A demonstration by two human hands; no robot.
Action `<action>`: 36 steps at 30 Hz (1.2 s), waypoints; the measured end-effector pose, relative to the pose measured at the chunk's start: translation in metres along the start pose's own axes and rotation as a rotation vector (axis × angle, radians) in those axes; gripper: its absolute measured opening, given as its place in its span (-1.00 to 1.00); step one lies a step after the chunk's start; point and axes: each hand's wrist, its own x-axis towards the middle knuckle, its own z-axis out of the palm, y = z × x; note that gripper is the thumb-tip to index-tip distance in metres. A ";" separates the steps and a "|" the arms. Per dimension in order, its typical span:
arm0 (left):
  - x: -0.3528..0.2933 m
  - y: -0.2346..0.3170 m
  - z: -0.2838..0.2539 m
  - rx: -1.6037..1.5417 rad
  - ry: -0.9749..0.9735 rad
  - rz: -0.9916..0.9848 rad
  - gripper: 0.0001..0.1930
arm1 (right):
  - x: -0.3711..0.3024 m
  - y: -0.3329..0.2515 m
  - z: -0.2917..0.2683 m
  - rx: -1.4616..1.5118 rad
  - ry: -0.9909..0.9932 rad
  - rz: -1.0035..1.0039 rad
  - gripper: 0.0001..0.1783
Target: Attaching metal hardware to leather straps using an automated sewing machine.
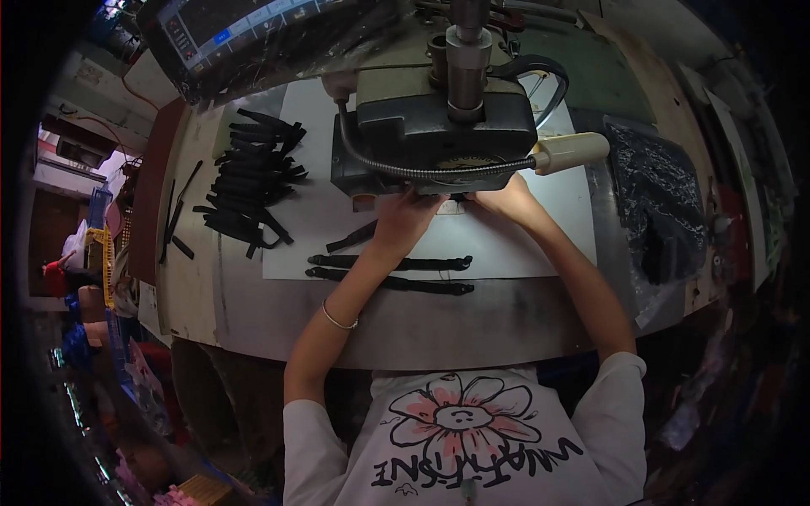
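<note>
Both my hands are under the head of a sewing machine (434, 126), which hides part of the fingers. My left hand (409, 221) comes in from the left of the needle area, its fingers closed near the lit work spot. Opposite it, my right hand (509, 201) has its fingertips drawn together at the same spot. Between them a short piece of black strap (456, 197) shows, pinched from both sides. Two finished-looking black straps (392, 263) lie side by side nearer to me, and another black strap (350, 238) lies slanted beside my left wrist.
A pile of black straps (253, 173) lies at the left, with a few loose strips (175, 218) beyond it. A clear plastic bag of black items (660, 198) lies at the right. A lamp with a cream handle (574, 153) juts from the machine. A screen (245, 34) stands far left.
</note>
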 end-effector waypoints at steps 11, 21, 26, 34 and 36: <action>0.003 -0.001 -0.007 0.213 -0.198 0.303 -0.79 | -0.026 -0.010 0.008 -0.036 0.230 -0.053 -0.64; 0.005 -0.006 -0.013 0.366 -0.248 0.419 -0.70 | -0.042 0.005 0.022 -0.063 0.498 -0.537 -0.77; 0.011 -0.007 -0.017 0.288 -0.199 0.413 -0.67 | -0.042 0.003 0.023 -0.050 0.521 -0.537 -0.78; 0.005 0.012 -0.029 0.325 -0.400 0.379 -0.64 | -0.043 0.002 0.022 -0.081 0.551 -0.585 -0.83; 0.000 0.020 -0.027 0.490 -0.397 0.397 -0.60 | -0.043 0.004 0.025 -0.104 0.549 -0.569 -0.84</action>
